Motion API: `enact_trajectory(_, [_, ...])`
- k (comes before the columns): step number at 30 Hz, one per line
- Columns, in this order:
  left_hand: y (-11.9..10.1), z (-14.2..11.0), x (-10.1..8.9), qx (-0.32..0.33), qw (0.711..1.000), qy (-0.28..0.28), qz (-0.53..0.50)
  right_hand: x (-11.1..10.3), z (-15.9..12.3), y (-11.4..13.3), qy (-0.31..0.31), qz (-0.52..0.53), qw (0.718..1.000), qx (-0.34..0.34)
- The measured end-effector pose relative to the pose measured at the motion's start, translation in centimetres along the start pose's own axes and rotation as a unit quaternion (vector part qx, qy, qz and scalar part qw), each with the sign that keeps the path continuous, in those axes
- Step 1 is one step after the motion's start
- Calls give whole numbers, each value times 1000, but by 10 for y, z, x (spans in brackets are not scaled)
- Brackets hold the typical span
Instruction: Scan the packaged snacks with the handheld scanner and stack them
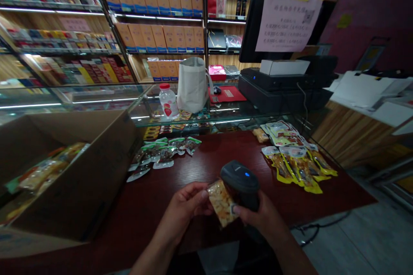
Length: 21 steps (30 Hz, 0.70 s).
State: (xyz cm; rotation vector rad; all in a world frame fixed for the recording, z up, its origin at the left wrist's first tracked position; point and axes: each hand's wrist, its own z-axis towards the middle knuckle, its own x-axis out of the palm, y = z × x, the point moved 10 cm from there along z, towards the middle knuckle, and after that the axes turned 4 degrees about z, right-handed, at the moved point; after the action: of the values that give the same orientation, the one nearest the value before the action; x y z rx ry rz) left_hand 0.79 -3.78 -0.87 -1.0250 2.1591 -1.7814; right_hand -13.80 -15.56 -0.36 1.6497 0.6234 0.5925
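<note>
My left hand [186, 203] pinches the left edge of a small clear snack packet [221, 202] with pale yellow pieces inside, held above the near edge of the dark red counter [180, 172]. My right hand [263, 217] grips a black handheld barcode scanner [240, 182] with a blue light on top, and its thumb rests on the packet's right corner. The scanner sits just behind the packet.
An open cardboard box [80, 172] with snack packs stands at the left. Green-topped packets [161, 152] lie mid-counter, yellow packets [298, 163] at the right. Behind are a glass case, a bottle [168, 101], a white bag [192, 84], a black register [280, 81] and stocked shelves.
</note>
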Motion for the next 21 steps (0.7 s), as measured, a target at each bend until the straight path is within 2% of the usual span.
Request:
enact_trajectory(5, [-7,2,-11,50,995,-76,-35,-9,-1,3,-20,-9,1000,-8])
enact_trajectory(7, [-9,4,-22,64,989,-122,-55,-19,-3,8,-33,-10,999,-19])
enact_trajectory(10, [-17,5,-41,97,975,-186,-71,-31,-10,16,-22,-20,999,-38])
enact_trajectory(14, [-28,5,-56,155,964,-213,-43,-39,-25,25,11,-80,996,-45])
enact_trajectory(21, [-44,5,-65,229,944,-235,32,-32,-40,27,61,-154,985,-49])
